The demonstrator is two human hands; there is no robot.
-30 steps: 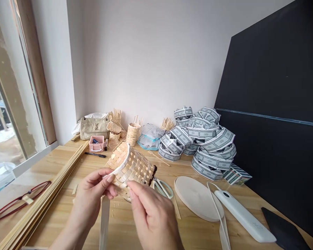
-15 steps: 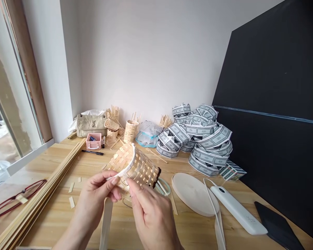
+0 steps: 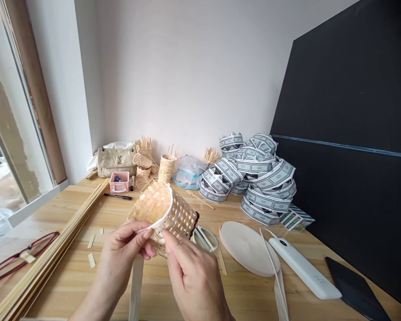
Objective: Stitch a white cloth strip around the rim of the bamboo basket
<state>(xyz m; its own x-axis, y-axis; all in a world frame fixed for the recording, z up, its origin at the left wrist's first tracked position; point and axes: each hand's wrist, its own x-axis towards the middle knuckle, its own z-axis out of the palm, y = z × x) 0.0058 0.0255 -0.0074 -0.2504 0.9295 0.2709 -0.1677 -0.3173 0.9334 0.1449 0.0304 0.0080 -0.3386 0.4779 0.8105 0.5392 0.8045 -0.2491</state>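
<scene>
A small basket (image 3: 182,214) woven from pale flat strips is tilted on its side in front of me, its mouth toward the left. White binding runs along its rim, and a dark edging shows at its far right end. My left hand (image 3: 127,245) pinches the white-bound rim between thumb and fingers. A flat white tape (image 3: 136,285) hangs down below that hand. Close beside it, my right hand (image 3: 195,272) has thumb and forefinger pressed together against the basket wall just under the rim. What those fingertips pinch is too small to make out.
Long thin strips (image 3: 58,240) lie along the left, near red-framed glasses (image 3: 23,256). Scissors (image 3: 205,238), a tape roll (image 3: 249,247) and a white cabled device (image 3: 304,267) lie rightward. Behind are a pink box (image 3: 119,182), small baskets (image 3: 167,168) and patterned ribbon rolls (image 3: 260,178).
The basket has turned slightly and its dark-edged end has shifted left, showing more of the scissors. Both hands keep their hold at the rim. The view has moved slightly.
</scene>
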